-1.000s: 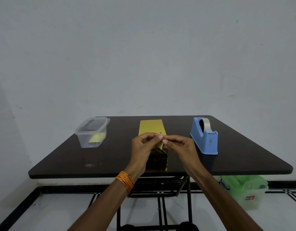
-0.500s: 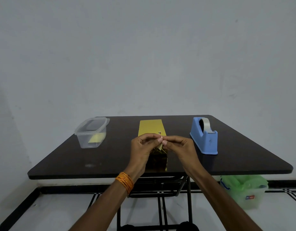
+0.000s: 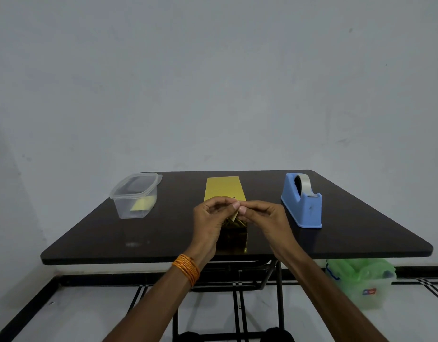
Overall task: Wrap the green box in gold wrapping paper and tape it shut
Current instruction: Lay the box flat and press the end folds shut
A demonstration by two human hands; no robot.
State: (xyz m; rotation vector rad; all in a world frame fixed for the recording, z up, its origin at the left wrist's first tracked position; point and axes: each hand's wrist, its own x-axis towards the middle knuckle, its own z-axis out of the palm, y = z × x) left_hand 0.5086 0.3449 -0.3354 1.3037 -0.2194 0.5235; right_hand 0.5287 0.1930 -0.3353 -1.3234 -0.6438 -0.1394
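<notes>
A box covered in shiny gold wrapping paper point(image 3: 234, 236) stands near the front edge of the dark table point(image 3: 361, 233); no green surface shows. Above it, my left hand point(image 3: 211, 218) and my right hand point(image 3: 263, 219) meet, thumbs and forefingers pinching a small folded gold paper flap point(image 3: 234, 215) at the box's top. A flat strip of gold paper point(image 3: 224, 188) lies behind the hands toward the table's far edge. The blue tape dispenser point(image 3: 302, 202) with a clear tape roll stands to the right of my right hand.
A clear plastic container point(image 3: 135, 196) with yellow slips inside sits at the table's back left. A green plastic bin point(image 3: 361, 280) rests on the floor under the table's right side. Black metal table legs point(image 3: 278, 292) run below.
Both hands stay pinched together on the gold flap above the box; only tiny finger shifts show. Nothing else has moved.
</notes>
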